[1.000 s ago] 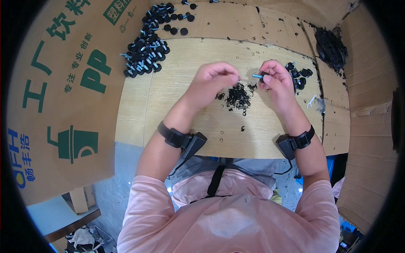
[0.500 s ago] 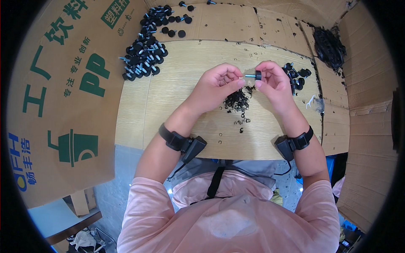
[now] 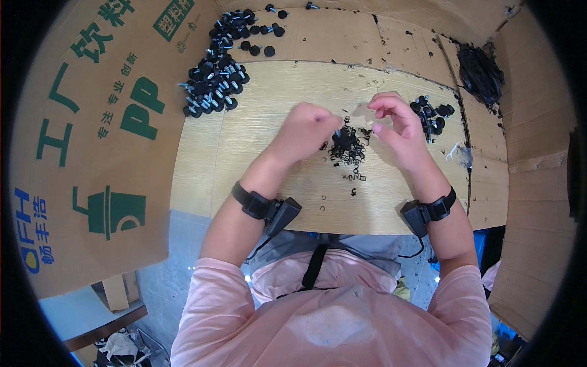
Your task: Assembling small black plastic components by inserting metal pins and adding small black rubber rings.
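Note:
My left hand (image 3: pixel 307 129) is closed, fingers curled in, with a black-headed screw foot (image 3: pixel 342 140) at its fingertips. Its pale metal shank points up into the fingers and the round black head hangs lower, over a heap of curly black trimmings (image 3: pixel 348 156). To the right of that heap, my right hand (image 3: pixel 397 124) has its thumb and fingers apart with nothing between them. A smaller group of similar screw feet (image 3: pixel 431 116) lies just beyond the right hand. The larger pile of screw feet (image 3: pixel 214 82) is at the far left of the table.
A big printed cardboard box (image 3: pixel 98 183) stands along the left side. Cardboard sheets (image 3: pixel 330 37) cover the far part of the wooden table (image 3: pixel 257 196). A black bundle (image 3: pixel 481 72) lies at the far right, beside a cardboard wall (image 3: pixel 535 104). Black scraps are scattered about.
The screw foot, level between both hands before, now tilts head-down at my left hand. My right hand has come off its head and opened. The whole view shifted slightly.

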Demonstrator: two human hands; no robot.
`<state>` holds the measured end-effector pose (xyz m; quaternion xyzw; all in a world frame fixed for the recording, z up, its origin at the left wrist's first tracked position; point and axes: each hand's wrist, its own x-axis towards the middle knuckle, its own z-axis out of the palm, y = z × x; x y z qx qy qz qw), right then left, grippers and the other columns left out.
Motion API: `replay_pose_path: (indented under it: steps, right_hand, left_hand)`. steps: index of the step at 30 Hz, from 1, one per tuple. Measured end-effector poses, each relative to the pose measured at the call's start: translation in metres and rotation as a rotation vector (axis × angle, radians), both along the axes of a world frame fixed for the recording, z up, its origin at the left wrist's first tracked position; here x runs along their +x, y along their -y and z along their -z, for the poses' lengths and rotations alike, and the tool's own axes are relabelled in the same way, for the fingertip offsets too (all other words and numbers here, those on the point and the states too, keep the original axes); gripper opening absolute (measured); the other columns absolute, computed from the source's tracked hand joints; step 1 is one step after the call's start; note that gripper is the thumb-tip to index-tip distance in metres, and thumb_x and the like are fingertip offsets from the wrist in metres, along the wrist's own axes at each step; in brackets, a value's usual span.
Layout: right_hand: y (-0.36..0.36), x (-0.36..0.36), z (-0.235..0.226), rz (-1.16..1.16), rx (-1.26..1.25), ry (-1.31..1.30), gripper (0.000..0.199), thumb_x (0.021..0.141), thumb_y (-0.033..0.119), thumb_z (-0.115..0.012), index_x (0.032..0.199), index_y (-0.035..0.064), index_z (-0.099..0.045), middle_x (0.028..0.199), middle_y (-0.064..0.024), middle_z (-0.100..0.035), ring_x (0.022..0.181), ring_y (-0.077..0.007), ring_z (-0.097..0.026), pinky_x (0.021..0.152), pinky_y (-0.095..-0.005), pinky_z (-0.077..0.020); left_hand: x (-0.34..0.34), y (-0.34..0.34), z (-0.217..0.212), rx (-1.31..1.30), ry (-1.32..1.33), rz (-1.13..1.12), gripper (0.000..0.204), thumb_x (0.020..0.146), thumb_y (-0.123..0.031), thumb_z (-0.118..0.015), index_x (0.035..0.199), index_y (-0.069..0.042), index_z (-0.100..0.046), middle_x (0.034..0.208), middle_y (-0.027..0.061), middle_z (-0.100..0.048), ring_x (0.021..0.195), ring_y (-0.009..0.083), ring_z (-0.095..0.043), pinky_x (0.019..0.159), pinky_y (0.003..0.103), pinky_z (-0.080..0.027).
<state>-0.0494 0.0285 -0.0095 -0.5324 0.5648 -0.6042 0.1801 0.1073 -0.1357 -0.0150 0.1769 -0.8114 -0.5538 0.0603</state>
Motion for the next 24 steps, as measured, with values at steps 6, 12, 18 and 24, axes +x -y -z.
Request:
replay_pose_path:
  steps: [6,12,18,24]
  right_hand:
    - [-0.001,-0.005,0.0,0.042,-0.005,0.009,0.023,0.074,0.002,-0.063,0.097,0.0047,-0.061,0.1,-0.0042,-0.055,0.087,-0.0141,-0.048,0.084,-0.0278,-0.0389]
    - [-0.005,-0.017,-0.013,0.442,0.061,-0.41,0.018,0.074,0.002,-0.06,0.091,0.0057,-0.061,0.092,-0.006,-0.06,0.082,-0.0205,-0.053,0.077,-0.032,-0.0433]
    - [-0.019,-0.055,-0.011,0.662,0.27,-0.628,0.021,0.069,0.007,-0.056,0.089,0.0107,-0.063,0.084,-0.0017,-0.061,0.088,-0.0237,-0.054,0.085,-0.0369,-0.0373]
    - [-0.015,-0.044,-0.006,0.663,0.323,-0.879,0.029,0.071,0.011,-0.059,0.099,0.0146,-0.067,0.095,-0.0013,-0.064,0.096,-0.0246,-0.052,0.089,-0.0395,-0.0341]
  left_hand:
    - [0.002,0.025,-0.033,0.656,-0.596,-0.903,0.02,0.091,-0.024,-0.061,0.096,-0.005,-0.059,0.073,0.0027,-0.058,0.053,0.0079,-0.049,0.049,0.021,-0.037]
    - [-0.001,0.021,-0.013,0.514,-0.554,-0.589,0.017,0.091,-0.017,-0.06,0.102,-0.004,-0.06,0.073,0.0025,-0.059,0.056,0.0063,-0.048,0.051,0.019,-0.037]
    - [-0.005,0.005,-0.006,0.403,-0.474,-0.412,0.011,0.089,-0.014,-0.061,0.092,-0.003,-0.062,0.069,-0.0003,-0.057,0.057,0.0037,-0.045,0.05,0.018,-0.035]
    - [-0.004,0.005,-0.004,0.381,-0.471,-0.375,0.011,0.089,-0.013,-0.061,0.093,-0.003,-0.063,0.069,-0.001,-0.057,0.057,0.0037,-0.044,0.052,0.018,-0.036]
